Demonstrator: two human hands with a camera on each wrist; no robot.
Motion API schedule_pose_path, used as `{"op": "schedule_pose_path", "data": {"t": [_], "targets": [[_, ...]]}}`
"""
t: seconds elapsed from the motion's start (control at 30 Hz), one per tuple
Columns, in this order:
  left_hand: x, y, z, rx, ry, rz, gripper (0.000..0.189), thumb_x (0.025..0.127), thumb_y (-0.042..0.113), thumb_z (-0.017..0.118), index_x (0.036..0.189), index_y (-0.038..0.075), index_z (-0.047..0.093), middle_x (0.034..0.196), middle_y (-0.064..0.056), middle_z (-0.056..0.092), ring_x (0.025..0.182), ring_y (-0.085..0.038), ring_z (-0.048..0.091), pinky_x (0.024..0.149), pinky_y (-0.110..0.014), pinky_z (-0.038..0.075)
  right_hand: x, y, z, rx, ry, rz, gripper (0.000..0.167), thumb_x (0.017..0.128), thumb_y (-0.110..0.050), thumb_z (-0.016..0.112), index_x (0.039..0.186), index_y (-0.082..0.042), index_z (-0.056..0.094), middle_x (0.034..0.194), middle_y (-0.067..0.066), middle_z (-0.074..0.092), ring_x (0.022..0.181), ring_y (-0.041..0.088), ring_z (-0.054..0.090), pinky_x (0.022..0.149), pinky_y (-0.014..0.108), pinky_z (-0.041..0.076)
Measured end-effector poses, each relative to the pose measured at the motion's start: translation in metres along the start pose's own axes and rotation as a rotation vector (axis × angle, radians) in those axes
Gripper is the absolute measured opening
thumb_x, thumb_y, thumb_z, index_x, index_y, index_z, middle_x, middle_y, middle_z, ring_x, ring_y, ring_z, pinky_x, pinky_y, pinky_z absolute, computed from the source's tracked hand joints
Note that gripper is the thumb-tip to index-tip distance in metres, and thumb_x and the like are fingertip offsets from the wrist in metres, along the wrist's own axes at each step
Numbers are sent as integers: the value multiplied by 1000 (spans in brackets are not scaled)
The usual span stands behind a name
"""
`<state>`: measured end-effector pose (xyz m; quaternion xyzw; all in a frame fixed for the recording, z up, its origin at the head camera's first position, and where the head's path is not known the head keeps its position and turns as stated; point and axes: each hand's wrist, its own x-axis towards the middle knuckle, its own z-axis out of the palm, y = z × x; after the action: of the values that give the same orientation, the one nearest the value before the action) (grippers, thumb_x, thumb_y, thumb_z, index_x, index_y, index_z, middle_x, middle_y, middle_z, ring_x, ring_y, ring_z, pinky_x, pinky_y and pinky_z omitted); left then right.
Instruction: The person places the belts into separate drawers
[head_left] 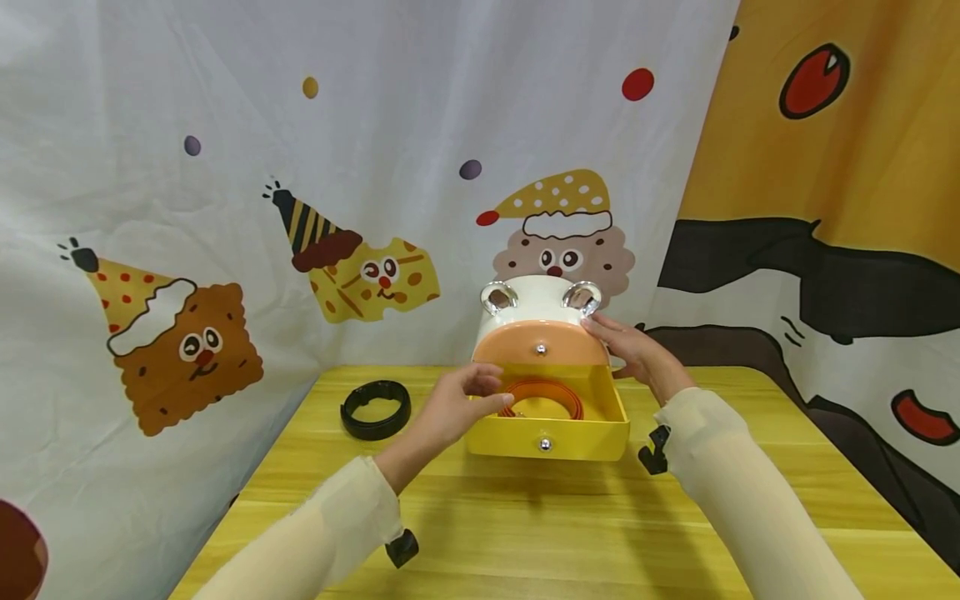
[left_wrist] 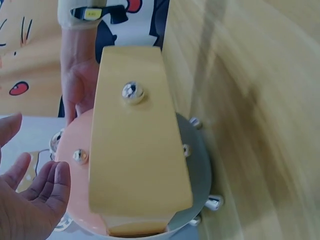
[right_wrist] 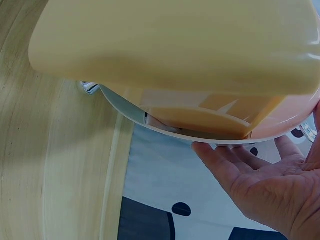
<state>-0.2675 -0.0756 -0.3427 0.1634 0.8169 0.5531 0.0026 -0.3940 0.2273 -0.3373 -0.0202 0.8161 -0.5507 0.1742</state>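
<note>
A small rounded storage box with a white body (head_left: pixel 536 298), silver ear shapes and a peach upper drawer front (head_left: pixel 543 343) stands on the table. Its yellow lower drawer (head_left: pixel 585 437) is pulled out, and a coiled orange belt (head_left: pixel 576 406) lies inside. At the drawer's left side hovers my left hand (head_left: pixel 457 404), fingers loosely bent and parted with nothing between them; the left wrist view shows those fingers (left_wrist: pixel 50 187) beside the peach front. My right hand (head_left: pixel 637 354) rests against the box's right side, fingers (right_wrist: pixel 220 162) extended along the white shell.
A coiled black belt (head_left: pixel 377 433) lies on the wooden table (head_left: pixel 495 542), left of the box. Behind the table hangs a curtain (head_left: pixel 405 108) printed with cartoon snacks. Short silver feet (left_wrist: pixel 214 202) hold up the box.
</note>
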Motion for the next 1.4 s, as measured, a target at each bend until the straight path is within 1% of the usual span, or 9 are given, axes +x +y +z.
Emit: {"op": "schedule_pose_path", "data": {"t": [0.17, 0.3, 0.43, 0.63, 0.9, 1.07, 1.27, 1.4], "targets": [[-10, -6, 7, -50, 4, -7, 36, 89, 28, 77, 120, 13, 66, 112, -8, 66, 100, -19, 61, 82, -35, 53, 0, 0, 0, -7, 1, -1, 88, 96, -65, 46, 159, -29, -3, 165, 16, -3, 147, 47, 6, 104, 70, 28], [-17, -11, 15, -91, 12, 9, 33, 89, 24, 77, 117, 10, 67, 109, -10, 66, 96, -21, 62, 78, -33, 53, 0, 1, -1, -6, 6, 0, 86, 97, -64, 46, 159, -29, -2, 165, 16, -2, 147, 47, 8, 104, 70, 28], [-23, -15, 21, -119, -3, 15, 32, 89, 22, 77, 116, 7, 67, 108, -9, 66, 96, -22, 62, 78, -32, 53, 0, 1, -1, -5, 6, -2, 85, 98, -63, 45, 159, -29, -2, 165, 16, -3, 147, 47, 7, 104, 70, 28], [-28, -22, 30, -145, -15, 11, 36, 89, 21, 77, 119, 4, 65, 112, -13, 67, 96, -22, 62, 80, -32, 53, 0, 1, -1, 4, 3, 1, 86, 97, -64, 46, 159, -29, -2, 165, 15, -3, 147, 46, 6, 105, 69, 28], [-31, -36, 45, -150, 1, -4, 33, 88, 19, 78, 116, 5, 68, 106, -9, 68, 91, -23, 65, 76, -28, 54, 0, 1, -1, 3, 12, 3, 86, 97, -63, 46, 159, -29, -2, 165, 15, -4, 147, 47, 5, 105, 70, 27], [-31, -46, 56, -172, 16, 0, 31, 88, 18, 78, 114, 4, 68, 104, -9, 69, 89, -22, 64, 73, -27, 54, 1, 2, -1, 1, 12, 6, 87, 97, -64, 47, 159, -29, -2, 165, 15, -4, 147, 47, 5, 105, 70, 27], [-30, -53, 68, -192, 35, -11, 30, 87, 16, 78, 113, 5, 68, 103, -7, 69, 86, -19, 64, 72, -26, 54, 1, 2, -1, 1, 11, 7, 87, 96, -65, 47, 159, -30, -2, 165, 15, -4, 147, 46, 6, 106, 70, 27], [-29, -56, 76, -208, 48, -16, 29, 87, 15, 78, 112, 5, 68, 101, -6, 69, 88, -22, 64, 72, -25, 53, 0, 2, -1, -3, 10, 4, 87, 96, -65, 46, 159, -30, -2, 165, 14, -3, 147, 47, 6, 105, 70, 27]]}}
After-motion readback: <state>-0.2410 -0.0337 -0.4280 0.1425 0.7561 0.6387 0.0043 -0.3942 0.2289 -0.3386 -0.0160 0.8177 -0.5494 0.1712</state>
